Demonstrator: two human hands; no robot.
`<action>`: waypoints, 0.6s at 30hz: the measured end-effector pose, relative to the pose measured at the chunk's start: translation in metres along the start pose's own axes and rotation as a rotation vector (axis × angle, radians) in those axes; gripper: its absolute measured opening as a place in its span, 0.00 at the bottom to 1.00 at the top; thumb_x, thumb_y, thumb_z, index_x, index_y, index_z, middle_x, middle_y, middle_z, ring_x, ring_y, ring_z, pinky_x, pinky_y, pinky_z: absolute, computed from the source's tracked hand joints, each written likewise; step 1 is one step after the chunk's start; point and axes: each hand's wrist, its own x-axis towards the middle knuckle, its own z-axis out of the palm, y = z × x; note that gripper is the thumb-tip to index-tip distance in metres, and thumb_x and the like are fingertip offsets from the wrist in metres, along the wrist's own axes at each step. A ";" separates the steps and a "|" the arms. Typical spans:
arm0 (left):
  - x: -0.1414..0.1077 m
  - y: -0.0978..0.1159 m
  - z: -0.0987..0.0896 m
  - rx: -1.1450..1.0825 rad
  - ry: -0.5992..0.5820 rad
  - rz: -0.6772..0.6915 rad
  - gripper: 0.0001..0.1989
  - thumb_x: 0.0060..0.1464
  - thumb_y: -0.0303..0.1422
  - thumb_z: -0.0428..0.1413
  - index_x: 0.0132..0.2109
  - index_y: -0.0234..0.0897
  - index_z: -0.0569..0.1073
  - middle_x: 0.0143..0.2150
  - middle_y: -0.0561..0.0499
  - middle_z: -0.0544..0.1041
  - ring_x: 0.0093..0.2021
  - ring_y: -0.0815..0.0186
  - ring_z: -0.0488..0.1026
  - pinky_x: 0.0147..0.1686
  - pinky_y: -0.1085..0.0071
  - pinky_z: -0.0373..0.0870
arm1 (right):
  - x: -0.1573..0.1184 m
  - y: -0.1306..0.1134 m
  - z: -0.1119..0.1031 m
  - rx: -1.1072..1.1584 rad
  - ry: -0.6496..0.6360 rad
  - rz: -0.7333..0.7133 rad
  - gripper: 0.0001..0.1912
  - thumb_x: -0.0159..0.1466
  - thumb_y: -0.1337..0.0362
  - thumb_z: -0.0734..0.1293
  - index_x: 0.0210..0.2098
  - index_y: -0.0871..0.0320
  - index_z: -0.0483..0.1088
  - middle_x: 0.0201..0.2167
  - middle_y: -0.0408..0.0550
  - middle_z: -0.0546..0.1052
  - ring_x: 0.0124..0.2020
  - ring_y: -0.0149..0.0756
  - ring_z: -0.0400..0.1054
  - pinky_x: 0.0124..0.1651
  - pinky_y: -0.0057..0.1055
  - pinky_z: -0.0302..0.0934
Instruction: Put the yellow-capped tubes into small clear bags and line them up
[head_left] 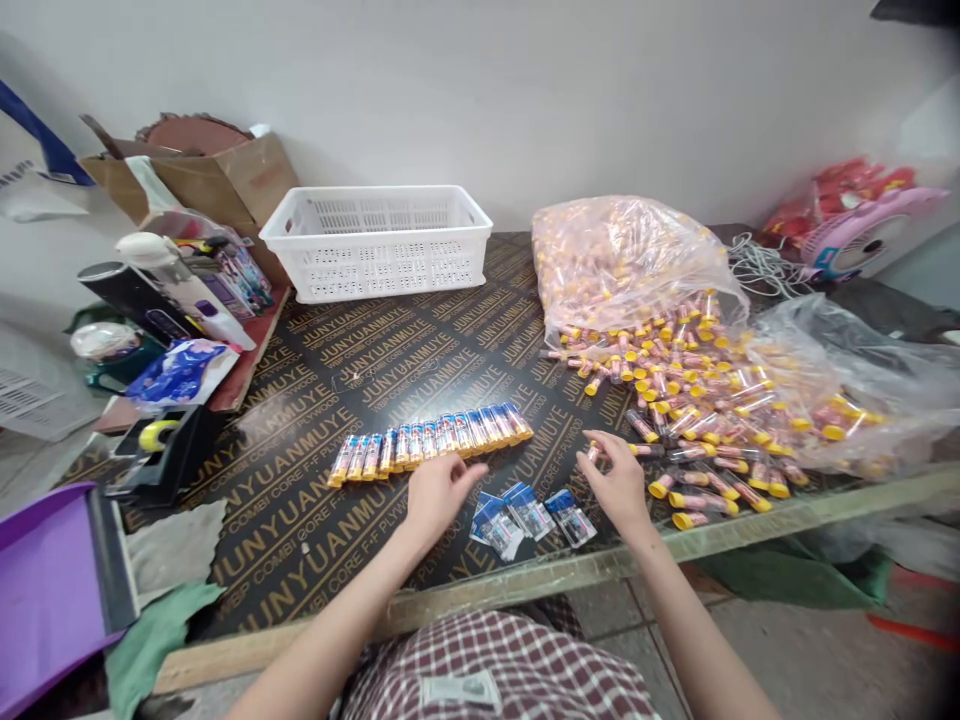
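Clear plastic tubes with yellow caps and pink contents [703,502] lie in a loose heap on the right half of a black plywood table printed with gold lettering [322,545]. Its near edge is a pale wooden strip [750,527], and a plain white wall [510,100] rises behind. At the far right, a pink round fan [874,240] stands beside a tangle of white cable [766,268]. At the left are a black tape dispenser with a yellow core [176,465] and, nearer, a purple plastic dustpan [52,590].

A large clear plastic bag [622,245] at the far right is packed with more tubes, some spilling from its near side into the heap. A white perforated plastic basket [390,265] stands far and left of this bag, with a brown cardboard box [259,180] further left.

Across the middle runs a slanting row of tubes wrapped in blue-and-white labels [435,437], their yellow ends toward the near side. The left hand [439,490] is bent just at the row's near side, thumb pointing right; whether it grips anything cannot be told. The right hand [619,490], left of the heap, has thumb and fingers pinched around one small tube [594,452]. Between the hands, slightly nearer, lie three small clusters of blue-and-grey flat labels [529,512].
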 end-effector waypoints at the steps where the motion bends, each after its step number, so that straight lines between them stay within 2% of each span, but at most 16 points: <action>1: -0.010 -0.001 0.008 0.028 -0.092 -0.001 0.17 0.52 0.46 0.53 0.26 0.38 0.72 0.23 0.52 0.73 0.26 0.66 0.68 0.27 0.73 0.54 | 0.007 0.008 -0.001 -0.105 -0.014 0.036 0.18 0.62 0.57 0.61 0.47 0.60 0.68 0.46 0.56 0.72 0.49 0.43 0.66 0.50 0.39 0.61; 3: -0.026 -0.004 0.025 0.060 -0.179 -0.023 0.14 0.47 0.45 0.58 0.27 0.38 0.72 0.25 0.53 0.74 0.27 0.66 0.69 0.27 0.73 0.53 | 0.019 0.020 -0.001 -0.230 -0.037 0.091 0.21 0.61 0.54 0.62 0.46 0.62 0.70 0.42 0.59 0.73 0.47 0.49 0.66 0.51 0.45 0.58; 5: -0.036 -0.007 0.037 0.048 -0.184 -0.041 0.10 0.46 0.40 0.60 0.28 0.38 0.72 0.27 0.53 0.75 0.29 0.66 0.69 0.28 0.73 0.54 | 0.026 0.026 0.000 -0.298 -0.048 0.136 0.24 0.60 0.50 0.63 0.45 0.64 0.71 0.39 0.63 0.73 0.46 0.55 0.65 0.48 0.51 0.56; 7: -0.039 -0.010 0.042 0.016 -0.169 -0.054 0.06 0.48 0.35 0.60 0.28 0.38 0.72 0.29 0.53 0.75 0.30 0.66 0.70 0.30 0.74 0.56 | 0.028 0.028 0.003 -0.351 -0.070 0.171 0.25 0.59 0.48 0.64 0.44 0.65 0.72 0.38 0.64 0.73 0.45 0.57 0.66 0.46 0.51 0.56; 9: -0.039 -0.011 0.042 -0.006 -0.162 -0.054 0.05 0.50 0.33 0.58 0.28 0.38 0.73 0.29 0.52 0.76 0.32 0.66 0.70 0.32 0.73 0.57 | 0.026 0.027 0.008 -0.368 -0.107 0.186 0.22 0.58 0.51 0.65 0.43 0.63 0.72 0.35 0.61 0.74 0.41 0.53 0.68 0.44 0.45 0.58; 12: -0.039 -0.011 0.039 -0.045 -0.165 -0.001 0.06 0.53 0.31 0.55 0.29 0.39 0.74 0.31 0.49 0.77 0.34 0.63 0.72 0.35 0.71 0.58 | 0.023 0.026 0.013 -0.338 -0.155 0.173 0.17 0.59 0.60 0.64 0.46 0.61 0.70 0.32 0.56 0.75 0.36 0.45 0.70 0.38 0.36 0.60; 15: -0.040 -0.013 0.038 -0.090 -0.144 0.045 0.06 0.53 0.30 0.53 0.32 0.41 0.75 0.31 0.48 0.77 0.34 0.60 0.72 0.36 0.69 0.58 | 0.019 0.022 0.014 -0.271 -0.150 0.133 0.22 0.57 0.66 0.61 0.52 0.61 0.65 0.34 0.54 0.74 0.34 0.42 0.69 0.37 0.35 0.61; 18: -0.043 -0.014 0.039 -0.108 -0.110 0.029 0.03 0.50 0.29 0.55 0.32 0.41 0.74 0.29 0.50 0.76 0.32 0.61 0.71 0.34 0.70 0.58 | 0.015 0.012 0.010 -0.176 -0.104 0.091 0.28 0.56 0.67 0.61 0.56 0.60 0.60 0.36 0.51 0.73 0.34 0.39 0.69 0.39 0.34 0.62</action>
